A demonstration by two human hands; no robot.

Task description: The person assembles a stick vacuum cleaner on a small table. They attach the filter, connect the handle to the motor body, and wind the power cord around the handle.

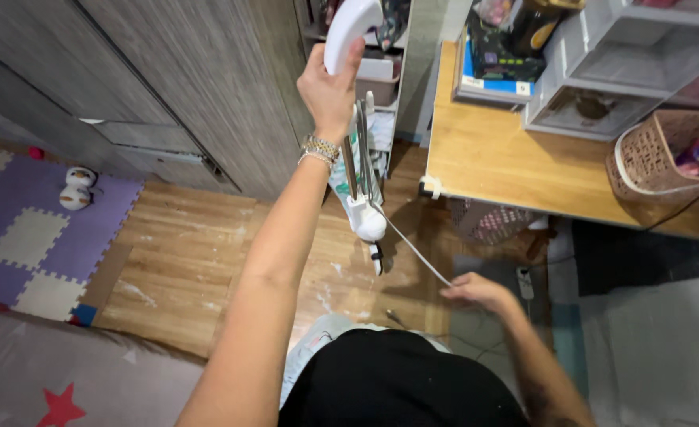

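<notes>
A dark box stands on the wooden desk, up and to the right of the raised left hand, well apart from it. It is rectangular, black with small coloured marks on its face. Beneath it lies a flat blue box with a white label at its right end, stacked on a pale one. Just right of them, a black and yellow package leans against grey drawers. All sit far above the right hand. No screens or signs show.
</notes>
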